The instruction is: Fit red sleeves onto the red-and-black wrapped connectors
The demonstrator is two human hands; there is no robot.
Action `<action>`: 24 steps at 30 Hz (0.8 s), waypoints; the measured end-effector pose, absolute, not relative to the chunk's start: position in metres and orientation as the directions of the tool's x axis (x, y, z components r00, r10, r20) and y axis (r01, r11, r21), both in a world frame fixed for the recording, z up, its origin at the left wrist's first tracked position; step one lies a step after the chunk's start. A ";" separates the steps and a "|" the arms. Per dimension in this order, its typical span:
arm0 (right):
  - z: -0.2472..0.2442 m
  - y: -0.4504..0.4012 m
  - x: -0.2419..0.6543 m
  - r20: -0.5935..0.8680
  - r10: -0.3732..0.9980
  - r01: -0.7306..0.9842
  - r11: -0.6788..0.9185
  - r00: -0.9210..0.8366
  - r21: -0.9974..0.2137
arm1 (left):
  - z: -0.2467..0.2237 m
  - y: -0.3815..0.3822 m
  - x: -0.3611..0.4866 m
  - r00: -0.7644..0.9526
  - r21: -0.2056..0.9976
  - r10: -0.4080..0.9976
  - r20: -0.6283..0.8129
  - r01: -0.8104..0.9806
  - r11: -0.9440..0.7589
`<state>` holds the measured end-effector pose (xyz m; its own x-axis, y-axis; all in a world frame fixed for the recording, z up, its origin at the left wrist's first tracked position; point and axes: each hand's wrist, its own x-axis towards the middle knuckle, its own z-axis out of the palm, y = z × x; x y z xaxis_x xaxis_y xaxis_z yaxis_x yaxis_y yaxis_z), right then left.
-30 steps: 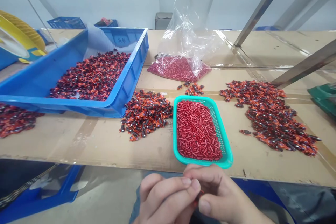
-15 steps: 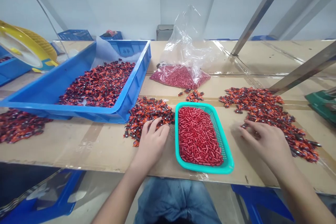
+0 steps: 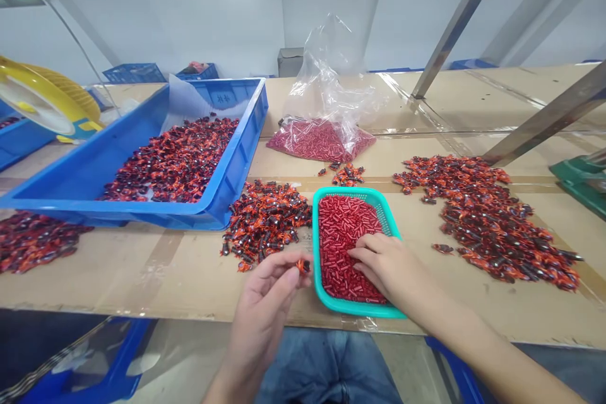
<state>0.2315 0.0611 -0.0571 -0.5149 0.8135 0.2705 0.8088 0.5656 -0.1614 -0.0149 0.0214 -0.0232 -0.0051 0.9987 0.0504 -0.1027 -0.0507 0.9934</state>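
Between the thumb and fingers of my left hand (image 3: 272,293) is a small orange and black part (image 3: 303,266), held just left of the green basket. My right hand (image 3: 386,265) reaches over the right side of the green basket (image 3: 318,290), its fingertips down among the small red tubes (image 3: 348,221); whether they grip one is hidden. Behind my left hand lies a pile of orange and black parts (image 3: 265,218). To the right of the basket spreads a larger pile of similar parts (image 3: 497,233), with a single part (image 3: 442,248) apart at its left edge.
A large blue tray (image 3: 231,164) with many parts stands at the back left, beside a yellow fan (image 3: 52,98). A clear bag (image 3: 322,132) of red tubes lies behind the basket. Metal posts (image 3: 454,31) rise at the right, near a green base (image 3: 580,183).
My left hand has come off the left pile and turned, now with a part in its fingers. My right hand has moved from the right pile into the basket, and one part lies where it was.
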 end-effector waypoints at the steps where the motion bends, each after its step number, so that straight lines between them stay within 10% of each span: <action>1: -0.060 0.064 0.231 0.259 0.817 0.812 0.562 -0.515 -0.158 | -0.019 0.017 -0.013 0.007 0.951 0.997 -0.079 -0.300 0.077; 5: -0.060 0.064 0.232 0.235 0.823 0.816 0.557 -0.518 -0.154 | -0.014 0.009 -0.007 0.056 0.811 0.979 -0.196 -0.552 0.195; 14: -0.037 0.058 0.231 0.284 0.828 0.789 0.553 -0.484 -0.268 | -0.012 -0.003 -0.002 -0.064 0.913 0.951 0.303 -0.266 -0.309; 20: 0.011 0.025 0.218 0.438 0.837 0.393 0.543 -0.329 -0.742 | -0.010 -0.007 -0.003 -0.040 0.859 0.864 0.501 -0.100 -0.503; 24: 0.034 0.002 0.207 0.421 0.855 0.190 0.487 -0.301 -0.852 | -0.012 -0.009 -0.005 -0.012 0.809 0.809 0.588 0.004 -0.588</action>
<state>0.2066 0.0016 0.0339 -0.3013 0.8554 0.4214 0.1902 0.4869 -0.8525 -0.0046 -0.0095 -0.0117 -0.0115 0.8089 0.5879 0.0044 -0.5879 0.8089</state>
